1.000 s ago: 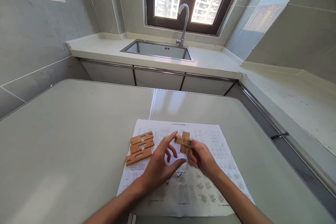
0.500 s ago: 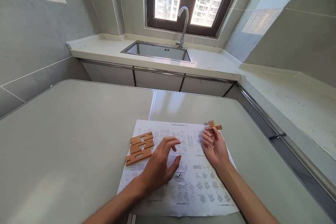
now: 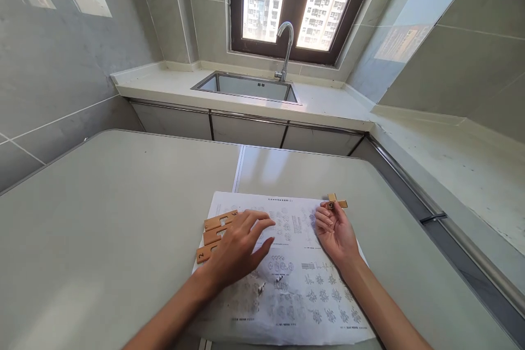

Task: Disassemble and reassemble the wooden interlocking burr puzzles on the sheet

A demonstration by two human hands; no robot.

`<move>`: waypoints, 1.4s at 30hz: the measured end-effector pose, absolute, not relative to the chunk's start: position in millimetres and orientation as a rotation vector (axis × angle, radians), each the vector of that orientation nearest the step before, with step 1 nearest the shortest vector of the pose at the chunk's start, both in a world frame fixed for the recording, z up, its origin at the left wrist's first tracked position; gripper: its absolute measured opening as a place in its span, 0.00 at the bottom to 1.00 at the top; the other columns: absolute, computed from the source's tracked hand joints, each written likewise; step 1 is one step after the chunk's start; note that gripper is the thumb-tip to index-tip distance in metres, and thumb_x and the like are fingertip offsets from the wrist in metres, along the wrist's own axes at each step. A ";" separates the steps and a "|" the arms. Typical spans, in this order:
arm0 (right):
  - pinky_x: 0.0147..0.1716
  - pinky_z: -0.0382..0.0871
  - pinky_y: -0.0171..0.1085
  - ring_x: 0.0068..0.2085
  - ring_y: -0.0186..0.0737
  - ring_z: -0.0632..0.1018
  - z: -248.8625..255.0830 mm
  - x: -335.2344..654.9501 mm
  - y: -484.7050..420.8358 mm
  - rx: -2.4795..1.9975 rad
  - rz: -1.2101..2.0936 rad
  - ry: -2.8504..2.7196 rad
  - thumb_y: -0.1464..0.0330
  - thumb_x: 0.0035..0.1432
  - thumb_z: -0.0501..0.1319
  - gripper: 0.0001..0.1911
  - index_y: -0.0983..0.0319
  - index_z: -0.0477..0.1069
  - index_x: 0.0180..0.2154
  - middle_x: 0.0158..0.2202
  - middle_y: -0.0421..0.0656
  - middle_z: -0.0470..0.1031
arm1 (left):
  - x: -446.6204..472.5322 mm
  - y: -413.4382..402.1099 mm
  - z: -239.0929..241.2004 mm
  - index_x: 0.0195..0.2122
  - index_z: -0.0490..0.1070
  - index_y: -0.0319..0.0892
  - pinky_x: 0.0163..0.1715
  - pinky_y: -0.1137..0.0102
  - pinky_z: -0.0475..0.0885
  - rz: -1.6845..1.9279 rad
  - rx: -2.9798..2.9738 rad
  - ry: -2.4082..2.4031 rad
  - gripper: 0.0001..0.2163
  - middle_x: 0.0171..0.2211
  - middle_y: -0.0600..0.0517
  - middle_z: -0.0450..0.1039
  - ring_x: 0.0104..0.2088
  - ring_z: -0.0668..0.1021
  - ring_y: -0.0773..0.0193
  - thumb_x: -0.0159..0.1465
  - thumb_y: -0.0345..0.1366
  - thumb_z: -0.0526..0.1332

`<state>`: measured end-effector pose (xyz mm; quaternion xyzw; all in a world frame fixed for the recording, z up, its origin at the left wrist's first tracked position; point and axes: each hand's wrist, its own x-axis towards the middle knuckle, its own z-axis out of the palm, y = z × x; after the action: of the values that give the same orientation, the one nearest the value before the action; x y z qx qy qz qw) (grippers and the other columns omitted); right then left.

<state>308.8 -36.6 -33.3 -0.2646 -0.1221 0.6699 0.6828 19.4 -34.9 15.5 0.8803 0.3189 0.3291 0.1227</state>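
My right hand [image 3: 337, 232], palm turned up, pinches a small cross-shaped wooden puzzle piece [image 3: 338, 204] with a dark mark at its fingertips. My left hand [image 3: 245, 240] hovers with fingers apart and nothing in them, over a printed sheet [image 3: 293, 298] of small diagrams. Beside that hand lie three flat wooden puzzle pieces with slots: the far piece [image 3: 215, 222], the middle piece [image 3: 211, 235] and the near piece [image 3: 203, 254], which bears a "2". My left hand partly covers their right ends; whether it touches them I cannot tell.
The sheet lies on a pale table [image 3: 123, 240] with a seam [image 3: 238, 169] down its middle. Past the far edge stand a counter [image 3: 324, 98] with a sink [image 3: 246, 87] and a faucet [image 3: 287, 49]. A metal rail [image 3: 410, 197] runs along the right counter.
My left hand has moved left and now covers more of the slotted wooden pieces. My right hand stays in place while the wooden cross turns slightly. The view has tilted up a little.
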 end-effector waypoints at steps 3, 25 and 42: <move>0.16 0.67 0.25 0.21 0.27 0.63 -31.2 305.9 -37.1 -0.611 1.519 -0.298 0.63 0.65 0.71 0.12 0.59 0.70 0.36 0.27 0.32 0.58 | 4.2 -20.7 23.1 0.52 0.74 0.46 0.53 0.55 0.77 0.912 2.566 0.988 0.08 0.50 0.45 0.80 0.52 0.80 0.51 0.74 0.37 0.61; 0.22 0.66 0.32 0.25 0.31 0.65 -20.5 283.5 -44.3 -0.881 1.481 -0.630 0.58 0.62 0.72 0.14 0.60 0.74 0.36 0.30 0.37 0.66 | -66.5 10.2 8.0 0.27 0.69 0.43 0.26 0.70 0.53 0.571 2.601 1.618 0.23 0.23 0.52 0.76 0.21 0.72 0.64 0.75 0.52 0.53; 0.51 0.78 0.44 0.51 0.47 0.76 -7.4 203.0 -104.7 -0.805 0.729 -2.146 0.71 0.48 0.80 0.29 0.52 0.77 0.51 0.51 0.46 0.73 | -35.4 -16.8 15.4 0.29 0.67 0.44 0.31 0.68 0.64 0.469 2.604 1.196 0.14 0.28 0.53 0.77 0.28 0.76 0.61 0.68 0.44 0.66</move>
<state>203.0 -104.7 -7.4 -0.3124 -0.8324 0.2829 0.3599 -35.4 -16.8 15.4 0.8905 0.4089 0.1604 0.1188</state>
